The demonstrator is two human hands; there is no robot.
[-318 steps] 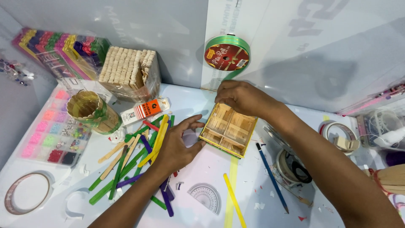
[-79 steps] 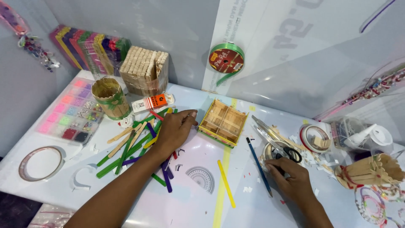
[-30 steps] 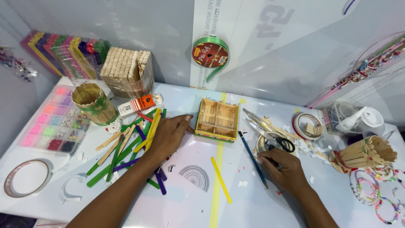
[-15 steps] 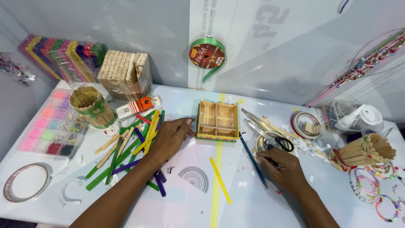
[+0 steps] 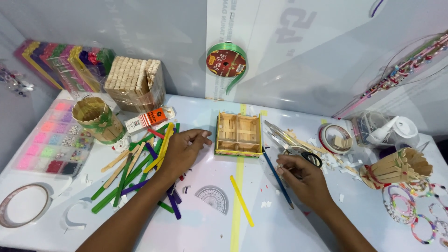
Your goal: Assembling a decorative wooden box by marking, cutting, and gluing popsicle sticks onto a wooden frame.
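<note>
White tabletop (image 5: 280, 233) spreads below us, strewn with craft pieces. Compared with half a second ago, little has changed: our left hand (image 5: 183, 151) still lies flat, fingers loosely spread, on the heap of coloured sticks (image 5: 135, 175), fingertips just beside the small wooden stick tray (image 5: 238, 134). Our right hand (image 5: 302, 179) has stayed near the scissors (image 5: 298, 150), its fingers curled together; we cannot tell whether it pinches anything. A blue pencil (image 5: 277, 177) lies just left of that hand.
</note>
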